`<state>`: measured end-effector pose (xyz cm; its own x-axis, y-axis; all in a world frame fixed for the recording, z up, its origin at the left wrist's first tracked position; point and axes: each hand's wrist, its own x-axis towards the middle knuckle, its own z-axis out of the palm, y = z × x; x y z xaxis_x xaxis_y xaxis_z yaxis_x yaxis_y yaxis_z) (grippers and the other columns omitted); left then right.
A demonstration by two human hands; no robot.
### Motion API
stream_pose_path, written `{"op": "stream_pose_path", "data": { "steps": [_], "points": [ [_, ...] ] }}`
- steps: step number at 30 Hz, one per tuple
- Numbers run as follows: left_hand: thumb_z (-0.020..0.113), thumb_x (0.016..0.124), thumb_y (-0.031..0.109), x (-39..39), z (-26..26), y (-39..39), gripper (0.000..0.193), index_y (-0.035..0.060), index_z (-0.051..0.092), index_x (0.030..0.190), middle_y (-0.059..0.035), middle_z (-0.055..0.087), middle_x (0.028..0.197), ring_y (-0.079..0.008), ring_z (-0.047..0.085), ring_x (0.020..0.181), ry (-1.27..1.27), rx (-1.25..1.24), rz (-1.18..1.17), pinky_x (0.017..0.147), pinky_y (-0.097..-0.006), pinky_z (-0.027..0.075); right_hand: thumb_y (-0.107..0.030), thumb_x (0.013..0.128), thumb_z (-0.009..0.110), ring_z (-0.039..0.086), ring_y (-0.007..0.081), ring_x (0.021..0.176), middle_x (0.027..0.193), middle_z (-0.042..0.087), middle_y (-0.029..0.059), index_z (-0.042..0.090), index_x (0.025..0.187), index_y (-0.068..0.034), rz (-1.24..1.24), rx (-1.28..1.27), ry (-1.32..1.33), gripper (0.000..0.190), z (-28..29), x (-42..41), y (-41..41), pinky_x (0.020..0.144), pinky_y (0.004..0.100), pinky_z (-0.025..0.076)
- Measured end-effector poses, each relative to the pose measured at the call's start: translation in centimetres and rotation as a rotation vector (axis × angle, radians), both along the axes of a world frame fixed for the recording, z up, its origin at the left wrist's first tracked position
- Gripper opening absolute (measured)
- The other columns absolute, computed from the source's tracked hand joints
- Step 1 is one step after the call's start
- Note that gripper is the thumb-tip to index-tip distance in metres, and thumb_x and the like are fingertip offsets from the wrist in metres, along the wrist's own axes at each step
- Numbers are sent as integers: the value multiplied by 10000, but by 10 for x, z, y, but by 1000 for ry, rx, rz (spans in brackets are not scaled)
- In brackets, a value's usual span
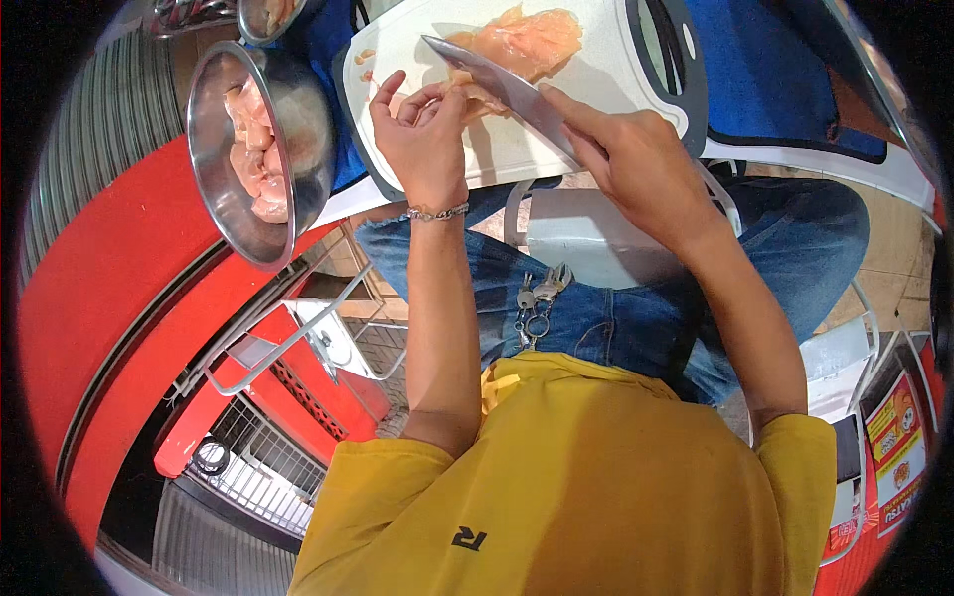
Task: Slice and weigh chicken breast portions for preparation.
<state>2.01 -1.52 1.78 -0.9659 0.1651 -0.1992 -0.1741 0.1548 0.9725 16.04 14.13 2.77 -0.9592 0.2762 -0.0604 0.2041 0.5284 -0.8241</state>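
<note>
My right hand [633, 156] is closed round the handle of a kitchen knife [514, 93], its index finger stretched along the top of the blade. The blade lies slantwise over a white cutting board [611, 112] with a dark grey rim. My left hand [425, 141] pinches a small piece of raw chicken [481, 104] at the blade's left side, its other fingers curled and partly raised. Beyond the blade rests a larger piece of raw chicken breast [536, 41]. Small scraps [364, 56] lie near the board's left edge.
A steel bowl [309, 127] of raw chicken pieces stands left of the board. Behind it is a smaller metal bowl [259, 33]. Blue cloth [768, 82] lies under and right of the board. Another metal container's rim [876, 67] shows at far right.
</note>
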Motion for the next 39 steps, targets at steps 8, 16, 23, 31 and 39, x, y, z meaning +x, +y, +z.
{"op": "stream_pose_path", "data": {
  "steps": [8,16,23,31,39],
  "points": [
    [692,819,-89,0,-2,-2,620,-53,363,1343,-150,621,1017,-155,660,869,-1,9,31,761,-239,552,-108,936,606,665,402,763,834,669,236,607,1359,-156,-21,41,-15,426,8,-2,9,700,449,513],
    [722,831,-76,1,-3,-2,631,-54,378,1360,-153,643,1033,-193,652,905,-43,94,54,811,-289,553,-109,940,603,658,404,750,831,668,238,617,1350,-157,37,25,18,412,7,-4,9,703,453,508],
    [684,832,-100,2,-3,0,621,-44,349,1352,-149,618,1025,-185,669,922,-8,85,31,811,-263,566,-102,928,623,662,390,742,849,677,231,591,1379,-173,127,162,30,457,3,-5,15,706,463,512],
    [682,846,-94,2,-4,-2,605,-36,352,1350,-154,620,1029,-187,669,929,3,70,52,818,-260,562,-91,924,624,665,394,778,882,677,233,585,1386,-190,156,110,-26,475,12,3,21,723,459,519],
    [706,833,-83,10,0,-7,631,-44,368,1365,-130,628,1024,-177,648,922,43,59,55,832,-287,569,-108,928,626,651,402,753,866,664,236,601,1372,-193,159,90,-72,452,16,17,26,707,453,510]
  ]
}}
